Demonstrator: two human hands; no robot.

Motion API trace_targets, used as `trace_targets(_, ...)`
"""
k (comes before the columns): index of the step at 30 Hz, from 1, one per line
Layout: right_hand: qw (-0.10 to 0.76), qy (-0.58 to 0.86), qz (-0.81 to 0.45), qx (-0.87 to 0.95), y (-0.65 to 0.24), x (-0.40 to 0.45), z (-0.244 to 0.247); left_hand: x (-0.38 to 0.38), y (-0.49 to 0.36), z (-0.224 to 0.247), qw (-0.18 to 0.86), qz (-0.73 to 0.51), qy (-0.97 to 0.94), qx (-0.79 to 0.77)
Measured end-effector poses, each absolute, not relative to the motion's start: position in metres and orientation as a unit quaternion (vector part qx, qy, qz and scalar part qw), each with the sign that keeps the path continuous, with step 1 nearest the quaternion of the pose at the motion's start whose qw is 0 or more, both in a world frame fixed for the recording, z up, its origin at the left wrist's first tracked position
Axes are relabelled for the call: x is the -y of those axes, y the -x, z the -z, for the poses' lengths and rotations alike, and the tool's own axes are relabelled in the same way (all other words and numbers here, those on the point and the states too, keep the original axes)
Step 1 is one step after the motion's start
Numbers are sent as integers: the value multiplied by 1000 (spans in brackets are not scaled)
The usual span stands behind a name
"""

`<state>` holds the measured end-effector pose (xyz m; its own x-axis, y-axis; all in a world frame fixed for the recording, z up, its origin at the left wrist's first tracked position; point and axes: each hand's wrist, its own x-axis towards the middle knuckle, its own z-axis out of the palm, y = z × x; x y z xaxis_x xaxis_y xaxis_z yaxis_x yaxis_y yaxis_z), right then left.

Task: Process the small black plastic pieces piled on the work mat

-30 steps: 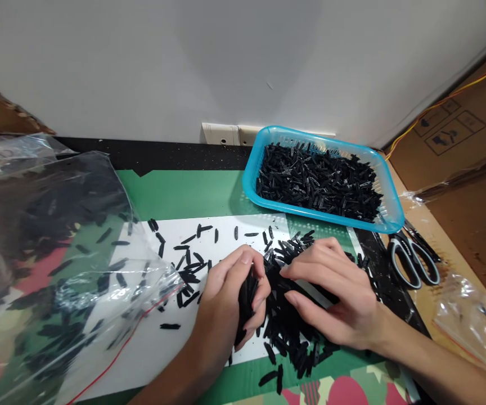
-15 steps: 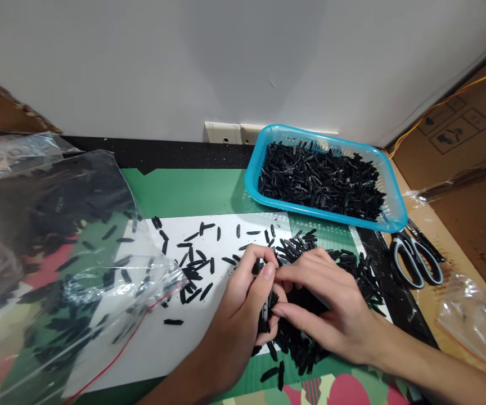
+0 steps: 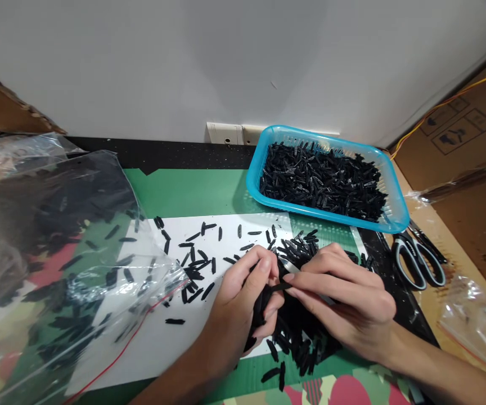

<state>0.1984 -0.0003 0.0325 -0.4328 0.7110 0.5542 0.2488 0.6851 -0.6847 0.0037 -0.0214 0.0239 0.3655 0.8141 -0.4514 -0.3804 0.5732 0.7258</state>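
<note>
Head view: between your two hands is a thin black piece (image 3: 280, 286), its far end held in the fingertips of your right hand (image 3: 352, 289) while its other end meets the black bunch (image 3: 260, 309) that your left hand (image 3: 241, 289) is curled around. Right under your right hand lies a heap of black pieces (image 3: 297, 320), spilling across the edge of a white sheet (image 3: 142, 349) onto the green mat (image 3: 184, 191). More loose pieces (image 3: 196, 273) are scattered over the sheet to your left. Beyond the heap you have a blue basket (image 3: 310, 212) filled with similar pieces, near the wall (image 3: 142, 67). A large clear bag (image 3: 57, 225) with a red seal line, pieces showing in it or through it, covers your left side. On your right, scissors (image 3: 415, 251) lie beside the basket, with a small clear bag (image 3: 468, 315) nearer you.
</note>
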Motion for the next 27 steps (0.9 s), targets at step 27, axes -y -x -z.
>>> trace_targets(27,360,412,-518,657,-197,-11,-36,29,-4,-23,734,-393,-328,-447)
